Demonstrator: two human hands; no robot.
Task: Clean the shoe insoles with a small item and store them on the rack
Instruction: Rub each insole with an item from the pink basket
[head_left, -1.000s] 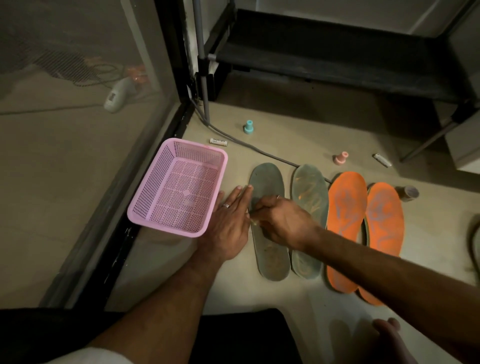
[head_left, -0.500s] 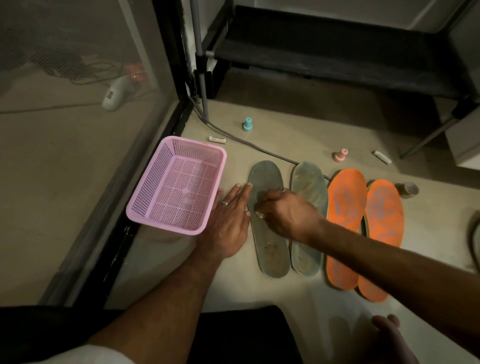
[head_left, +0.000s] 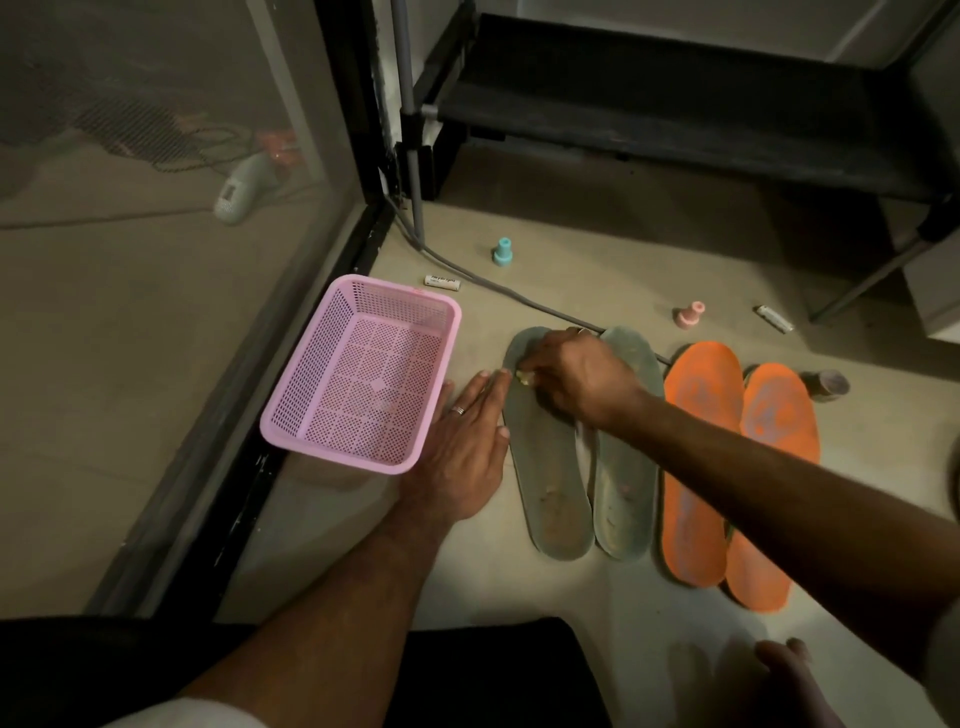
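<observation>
Two grey insoles lie side by side on the floor, the left one (head_left: 550, 483) and the right one (head_left: 626, 488). Beside them on the right lie two orange insoles (head_left: 698, 467) (head_left: 774, 478). My right hand (head_left: 576, 382) pinches a small pale item (head_left: 523, 378) against the toe end of the left grey insole. My left hand (head_left: 462, 447) lies flat on the floor, its fingers spread and touching that insole's left edge. A dark low rack (head_left: 675, 119) stands at the back.
A pink mesh basket (head_left: 306, 421) sits left of my left hand, next to a glass panel's black frame (head_left: 270, 374). A grey cable (head_left: 493, 288), a teal cap (head_left: 502, 252), a pink cap (head_left: 690, 314), two small white tubes and a small cylinder (head_left: 828, 383) lie behind the insoles.
My right hand has slid with the small item along the left grey insole from its middle toward the toe end. My left hand has stayed flat in place.
</observation>
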